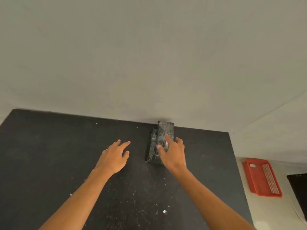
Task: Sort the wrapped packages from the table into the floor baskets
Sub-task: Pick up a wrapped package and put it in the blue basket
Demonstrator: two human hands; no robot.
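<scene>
One package [157,138] wrapped in dark glossy plastic lies on the black table [66,146], its far end against the wall. My right hand [172,153] hovers over the package's near right part with fingers spread, holding nothing; whether it touches the wrap is unclear. My left hand [114,155] is open above the bare tabletop, a hand's width to the left of the package.
A red basket [252,178] with a perforated white piece inside sits on the floor to the right, below the table's edge. A black object [299,188] shows at the right border. The wall runs along the table's far edge. White specks dot the tabletop.
</scene>
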